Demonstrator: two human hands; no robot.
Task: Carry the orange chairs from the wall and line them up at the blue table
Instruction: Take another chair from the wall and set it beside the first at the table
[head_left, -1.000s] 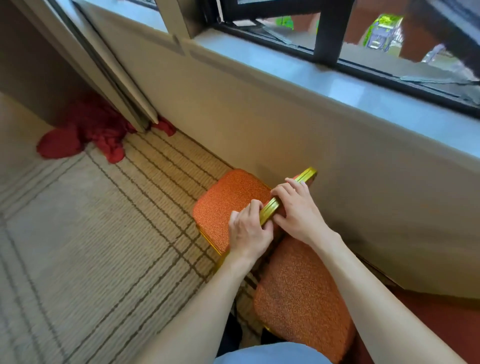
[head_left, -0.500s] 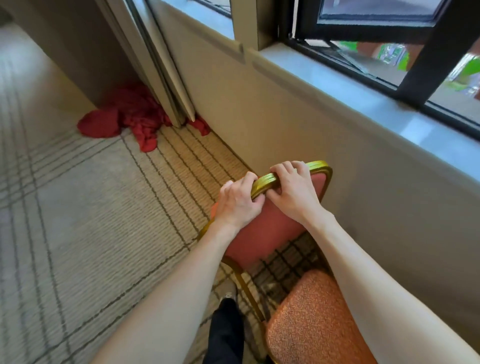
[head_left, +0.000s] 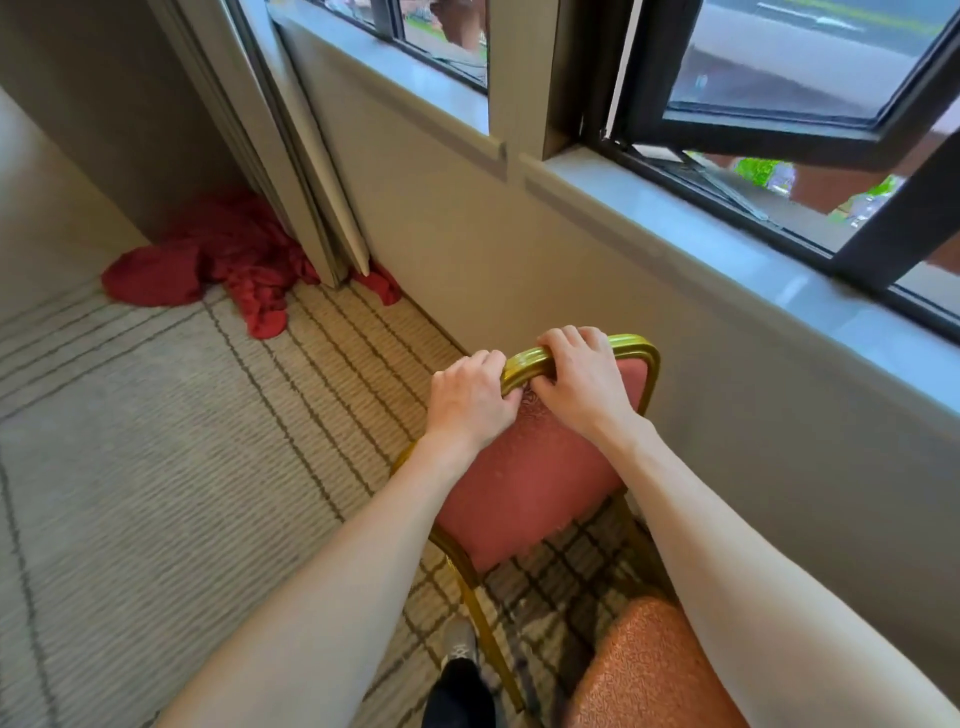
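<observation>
An orange chair (head_left: 524, 483) with a gold metal frame hangs in front of me, its backrest toward me and its legs off the carpet. My left hand (head_left: 470, 402) grips the gold top rail at its left end. My right hand (head_left: 582, 382) grips the same rail just to the right. A second orange chair (head_left: 649, 670) stands on the floor at the bottom right, only its seat showing. The blue table is out of view.
A beige wall (head_left: 571, 270) with a grey window sill (head_left: 727, 260) runs along the right. A red cloth (head_left: 218, 260) lies crumpled on the patterned carpet (head_left: 156, 467) by a folding partition (head_left: 291, 156). My shoe (head_left: 460, 649) shows below the chair.
The chair has risen off the one beneath it and its backrest now faces me. Both hands keep hold of the top rail. My view has lifted toward the window.
</observation>
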